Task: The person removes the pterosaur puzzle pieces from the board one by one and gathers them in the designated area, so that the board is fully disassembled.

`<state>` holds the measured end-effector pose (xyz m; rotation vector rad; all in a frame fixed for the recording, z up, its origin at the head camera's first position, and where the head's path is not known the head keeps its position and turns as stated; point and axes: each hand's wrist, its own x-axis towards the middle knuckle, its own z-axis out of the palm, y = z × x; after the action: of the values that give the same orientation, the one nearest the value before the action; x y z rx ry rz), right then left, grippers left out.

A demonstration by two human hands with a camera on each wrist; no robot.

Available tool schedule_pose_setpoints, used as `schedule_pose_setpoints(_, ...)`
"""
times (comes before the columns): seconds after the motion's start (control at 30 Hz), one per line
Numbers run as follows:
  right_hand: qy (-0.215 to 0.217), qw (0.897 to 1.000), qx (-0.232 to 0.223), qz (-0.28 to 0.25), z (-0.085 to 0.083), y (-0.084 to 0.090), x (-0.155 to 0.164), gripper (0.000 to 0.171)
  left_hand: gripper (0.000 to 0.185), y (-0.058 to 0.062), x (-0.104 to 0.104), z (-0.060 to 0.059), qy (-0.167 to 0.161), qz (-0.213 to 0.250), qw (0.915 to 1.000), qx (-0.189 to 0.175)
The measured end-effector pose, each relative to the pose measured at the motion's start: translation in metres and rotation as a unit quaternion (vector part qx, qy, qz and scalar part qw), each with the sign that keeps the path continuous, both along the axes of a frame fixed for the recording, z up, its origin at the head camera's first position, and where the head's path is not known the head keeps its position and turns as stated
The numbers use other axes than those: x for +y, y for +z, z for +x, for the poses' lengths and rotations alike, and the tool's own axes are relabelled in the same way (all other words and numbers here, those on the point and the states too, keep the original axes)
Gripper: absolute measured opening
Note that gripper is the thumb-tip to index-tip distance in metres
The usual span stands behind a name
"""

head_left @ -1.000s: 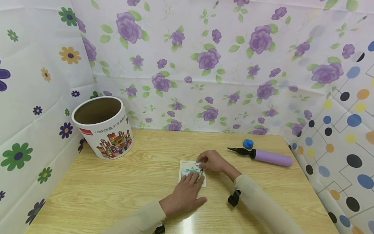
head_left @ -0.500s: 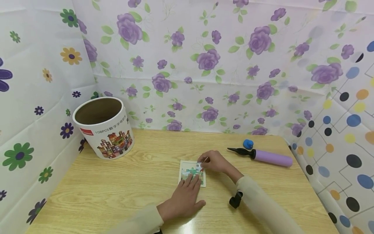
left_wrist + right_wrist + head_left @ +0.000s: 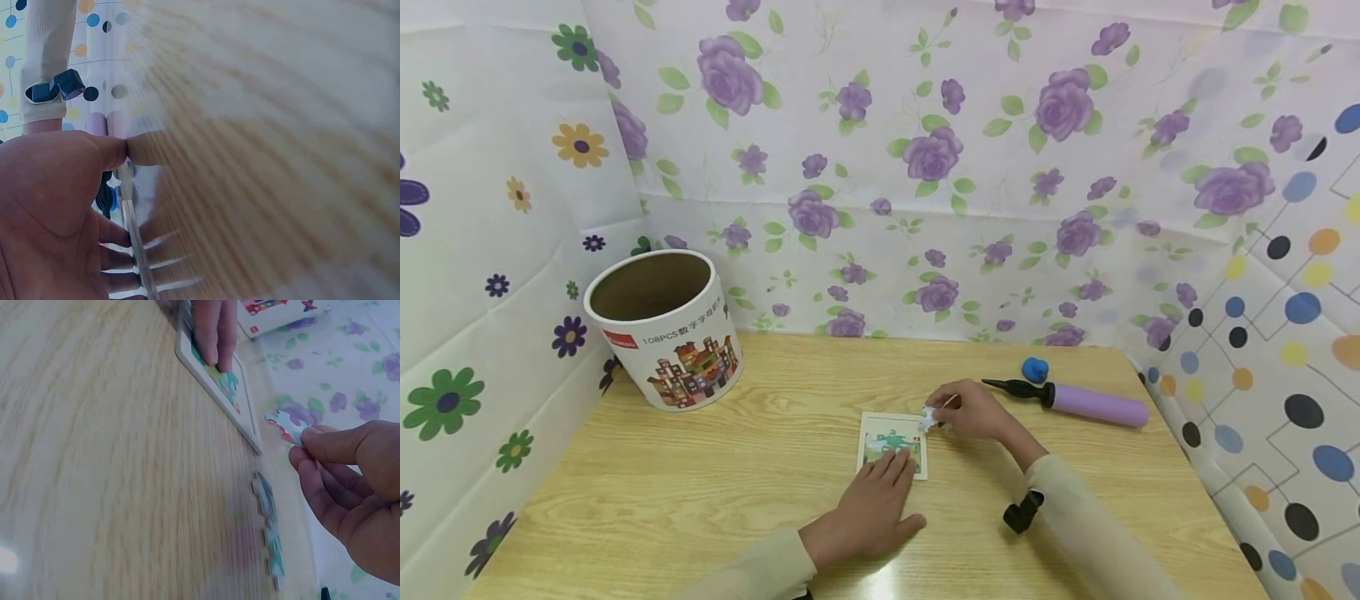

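1. Puzzle piece (image 3: 286, 427) pinched between thumb and forefinger of right hand (image 3: 981, 412), lifted off table (image 3: 700, 492), just past far right corner of puzzle tray (image 3: 892, 442). Also visible in head view (image 3: 929, 417) as small pale shape at fingertips.
2. Right hand's other fingers curled under, wrist angled toward tray; cream sleeve (image 3: 1075, 517) behind, with black clip (image 3: 1021, 511) at cuff.
3. Tray flat on table, thin white frame, green and blue picture inside; one corner gap near lifted piece hard to make out.
4. Left hand (image 3: 868, 508) resting on near edge of tray, fingers straight and flat, fingertips (image 3: 212, 337) pressing down on picture, holding nothing. From left wrist view, palm (image 3: 56, 212) seen close, tray edge on (image 3: 134, 244).
5. Loose pieces (image 3: 267, 519) lying flat on table in short row, right of tray, below lifted piece; seen only from right wrist view, blurred.
6. Pump (image 3: 1078, 402), purple body with black nozzle, lying on its side well right of tray, nozzle pointing toward tray.
7. Blue lump (image 3: 1036, 368) just beyond pump, farther from tray.
8. Tub (image 3: 666, 329), white cardboard cylinder with building print and open top, standing upright far left of tray, near back corner.
9. Floral sheets (image 3: 925, 167) hung behind and to both sides of table.
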<state>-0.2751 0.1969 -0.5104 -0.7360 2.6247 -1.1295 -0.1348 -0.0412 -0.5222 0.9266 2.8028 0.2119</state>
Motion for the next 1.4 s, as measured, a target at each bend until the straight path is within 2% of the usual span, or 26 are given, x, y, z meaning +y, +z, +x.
schedule_pose_setpoints(0.33, -0.023, 0.999, 0.044, 0.01, 0.002, 0.003, 0.043, 0.015, 0.078, 0.005, 0.0, 0.005, -0.008, 0.002, 0.9999, 0.012)
schedule_pose_setpoints(0.57, -0.024, 0.998, 0.044, 0.022, 0.006, 0.003, 0.067, 0.014, 0.078, 0.003, -0.001, 0.006, -0.011, -0.004, 0.9997, 0.02)
schedule_pose_setpoints(0.77, -0.044, 0.998, 0.038, 0.038, 0.007, 0.001, 0.084, 0.014, 0.078, 0.002, -0.002, 0.006, -0.011, -0.002, 0.9998, 0.019)
schedule_pose_setpoints(1.03, -0.059, 0.996, 0.026, 0.057, 0.006, -0.005, 0.1, 0.015, 0.079, 0.004, -0.001, 0.006, -0.009, 0.002, 0.9999, 0.009)
schedule_pose_setpoints(1.4, -0.07, 0.996, 0.021, 0.059, 0.002, -0.014, 0.101, 0.015, 0.079, 0.002, -0.002, 0.006, -0.015, -0.004, 0.9997, 0.017)
